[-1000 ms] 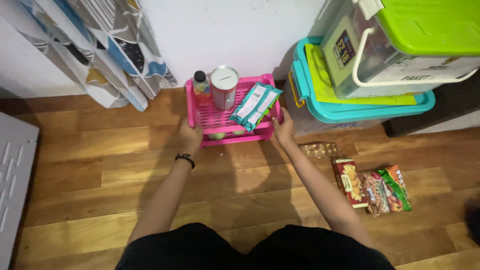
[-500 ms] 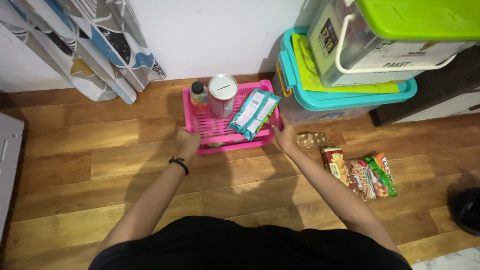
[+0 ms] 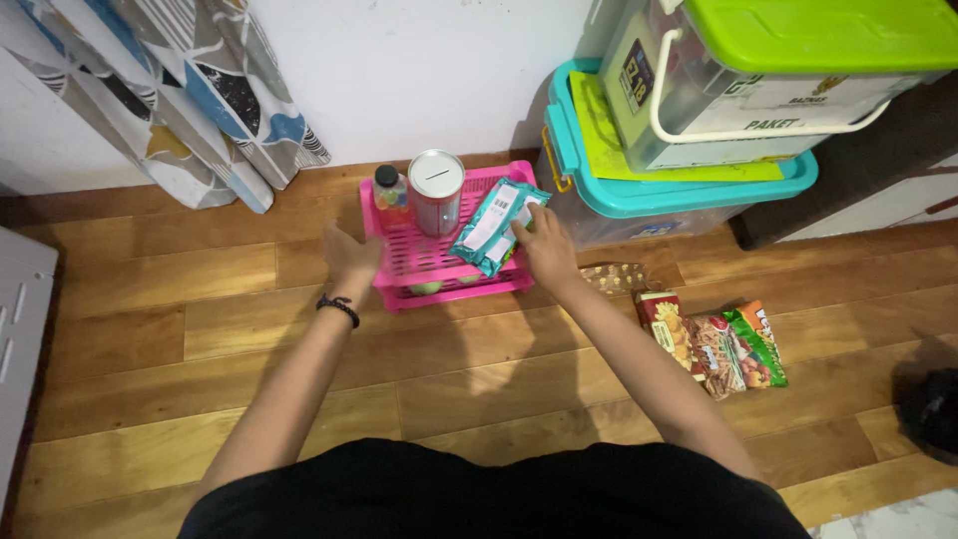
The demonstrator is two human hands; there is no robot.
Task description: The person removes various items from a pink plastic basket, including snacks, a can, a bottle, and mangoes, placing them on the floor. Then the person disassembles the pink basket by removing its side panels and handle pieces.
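Note:
A pink slotted basket (image 3: 459, 292) stands on the wooden floor against the white wall. In it are a small bottle with a dark cap (image 3: 389, 190), a round tin with a slotted lid (image 3: 436, 190) and a teal snack packet (image 3: 489, 228) leaning across its right side. My right hand (image 3: 549, 250) is at the basket's right edge, fingers closed on the packet's upper right corner. My left hand (image 3: 351, 260), with a black band at the wrist, lies spread against the basket's left rim. Something green (image 3: 427, 287) shows through the basket's front slots.
Stacked clear storage boxes with a teal lid (image 3: 699, 190) and a green lid (image 3: 828, 35) stand right of the basket. Snack packets (image 3: 714, 344) and a clear wrapper (image 3: 609, 276) lie on the floor by my right arm. A patterned curtain (image 3: 180, 100) hangs at the left.
My right hand has left the basket's right rim and moved up onto the teal packet. My left hand has loosened at the left rim. The basket stays by the wall.

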